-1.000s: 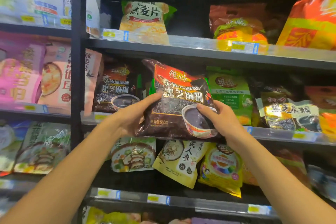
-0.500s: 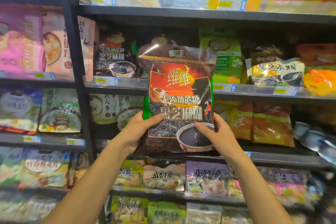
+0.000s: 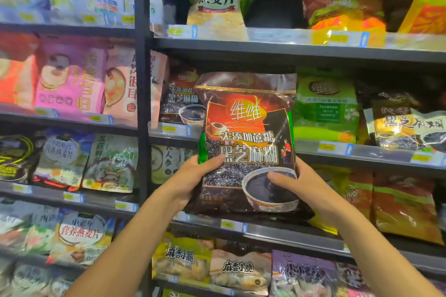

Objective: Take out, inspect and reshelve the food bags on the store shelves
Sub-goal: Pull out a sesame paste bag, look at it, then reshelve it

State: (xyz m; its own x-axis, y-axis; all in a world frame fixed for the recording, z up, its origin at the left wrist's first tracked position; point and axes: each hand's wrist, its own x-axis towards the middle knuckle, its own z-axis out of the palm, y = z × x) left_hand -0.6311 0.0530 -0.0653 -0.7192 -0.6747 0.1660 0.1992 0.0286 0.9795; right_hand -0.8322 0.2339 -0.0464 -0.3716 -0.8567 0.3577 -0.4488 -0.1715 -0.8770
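Both hands are up on the bag (image 3: 246, 128), a glossy, crinkled plastic pouch, dark brown with a red panel and a printed bowl, flat and roughly rectangular. It is held upright in front of the grey metal shelf (image 3: 383, 153). The left hand (image 3: 193, 176) grips the lower left edge, thumb laid across the front. The right hand (image 3: 301, 183) clamps the lower right, thumb on the printed bowl. Behind, a twin bag (image 3: 181, 99) leans on the shelf, and a shiny green bag (image 3: 325, 108) stands to the right.
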